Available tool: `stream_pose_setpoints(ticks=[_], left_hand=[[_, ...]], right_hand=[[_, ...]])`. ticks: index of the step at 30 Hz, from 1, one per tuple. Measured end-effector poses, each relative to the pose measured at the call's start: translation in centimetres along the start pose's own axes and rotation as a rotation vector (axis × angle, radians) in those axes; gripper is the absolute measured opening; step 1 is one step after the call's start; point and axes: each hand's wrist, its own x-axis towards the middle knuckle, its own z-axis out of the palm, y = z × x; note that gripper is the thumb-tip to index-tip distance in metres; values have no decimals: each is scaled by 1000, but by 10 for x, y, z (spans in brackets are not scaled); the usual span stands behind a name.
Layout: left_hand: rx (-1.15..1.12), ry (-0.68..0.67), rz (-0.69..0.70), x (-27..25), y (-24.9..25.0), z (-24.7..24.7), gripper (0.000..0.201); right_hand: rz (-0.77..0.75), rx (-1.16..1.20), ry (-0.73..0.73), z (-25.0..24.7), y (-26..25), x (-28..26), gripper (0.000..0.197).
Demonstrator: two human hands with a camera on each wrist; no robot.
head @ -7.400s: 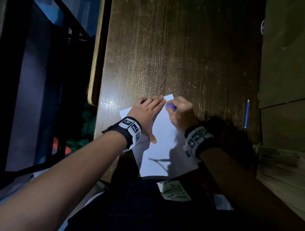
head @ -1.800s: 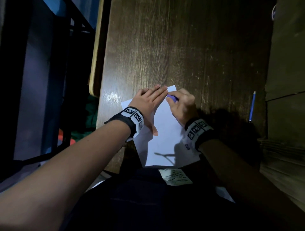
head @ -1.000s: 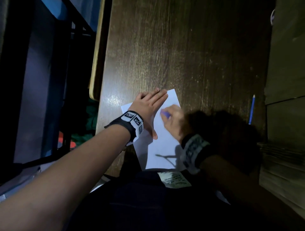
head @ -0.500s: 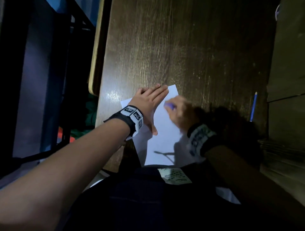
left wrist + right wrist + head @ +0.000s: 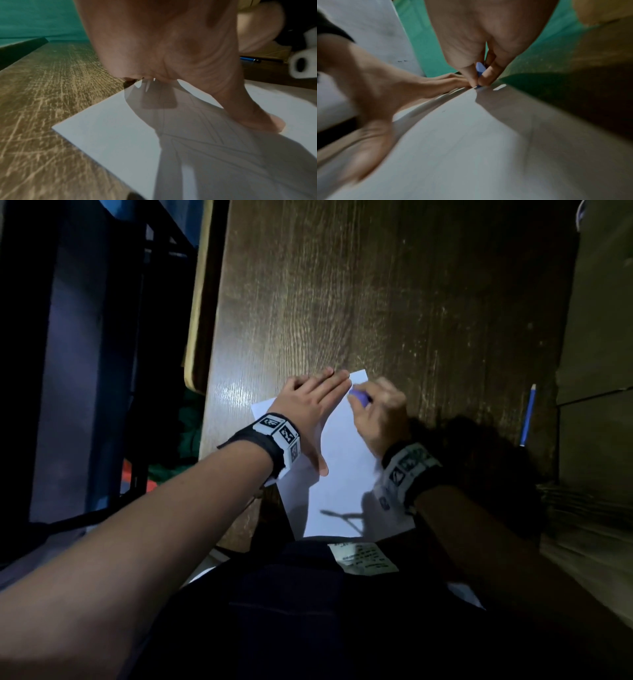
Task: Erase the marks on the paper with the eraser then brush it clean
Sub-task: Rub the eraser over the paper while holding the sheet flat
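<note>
Two hands meet on a white paper [image 5: 342, 474] lying on the dark wooden table [image 5: 342, 302] in the head view. The left hand [image 5: 310, 412] lies flat, fingers straight, pressing the sheet; at its 3 o'clock the right hand [image 5: 380, 414] pinches a purple eraser [image 5: 359, 397] near the sheet's far corner, toward 12 o'clock. A blue pencil [image 5: 527, 416] lies well apart at 3 o'clock.

From the left wrist, the thumb [image 5: 254, 116] presses the paper, where faint pencil lines [image 5: 205, 142] show in shadow.

From the right wrist, fingertips [image 5: 471, 79] clamp the eraser, its tip touching the paper; this view is blurred.
</note>
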Motion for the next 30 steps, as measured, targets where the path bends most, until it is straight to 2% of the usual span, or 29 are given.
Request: stream_pose_setpoints(ticks=[2,4,5,6,7,9,11,13,16,19,21,23,25,26,28,30], left_hand=[[9,10,-4,1,-1,3,169],[13,23,-6,2,-2,4,170],[6,23,-3,3,-4,5,171],[-3,17,0,4,-5,5,171],[-10,7,2,4,-5,4,172],[-12,2,7,3,-5,4,173],[-7,4,10,3,-3,5,173],[-10,2,8,3,-3,5,172],[0,8,-5,1,-4,4,170],[-20,-4,8,0,-5,1,167],[-61,52,20,-7,-5,0,155],[-138,217,49,-19,-9,8,128],[-249,341,108,-33,-18,22,101],[-292,322,122,-40,-22,29,99],[-323,235,105,-51,-27,38,111],[-328,223,64,-54,-28,43,124]], right_hand=[[-4,32,-92,8,-15,-37,5],[-82,82,-321,5,-25,-66,4],[-115,89,-376,2,-23,-64,5],[-131,93,-365,2,-17,-52,4],[-117,85,-293,1,-12,-35,4],[-10,30,-114,0,-3,-4,10],[76,3,-22,6,1,1,13],[73,28,-60,13,-12,-26,7],[-22,85,-266,5,-21,-72,8],[-29,69,-357,-7,-14,-74,15],[43,49,-312,-10,-11,-71,18],[151,34,-252,-14,-10,-66,23],[173,31,-195,-18,-8,-60,24],[153,34,-163,-19,-6,-56,24],[95,30,-114,-18,-5,-46,25],[135,45,-71,-17,-4,-29,24]])
